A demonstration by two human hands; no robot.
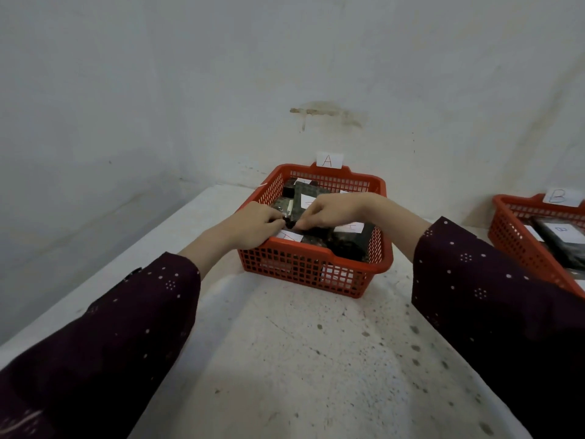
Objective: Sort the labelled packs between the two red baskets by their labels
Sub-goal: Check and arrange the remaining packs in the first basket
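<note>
Both hands meet over the near-left part of the red basket marked A: the left hand [257,224] and the right hand [329,211] have their fingertips pinched together on the edge of one dark pack [289,222], which sits just above the other packs in that basket, slightly left of the middle of the frame. Whether the pack is lifted clear or resting on those below cannot be told.

Nearest the camera, two dark purple sleeves [126,327] with small pale dots fill the lower left and lower right corners, and between them lies the speckled white table top [300,359].

Further in, at the centre of the frame, stands the basket marked A [310,270] on the table. It holds several dark packs with white paper labels; one label [289,236] shows just beneath the left hand, another [349,228] lies under the right wrist, and a third [308,201] sits on a pack further back. The letters on these are too blurred or covered to read.

At the right edge of the frame, well apart from the first, the second red basket [525,245] is partly cut off; a dark pack [562,240] in it carries a white label.

At the far rims stand white cards, one reading A [329,160] and one reading B [558,196]. Behind everything rises a stained white wall [285,74].
</note>
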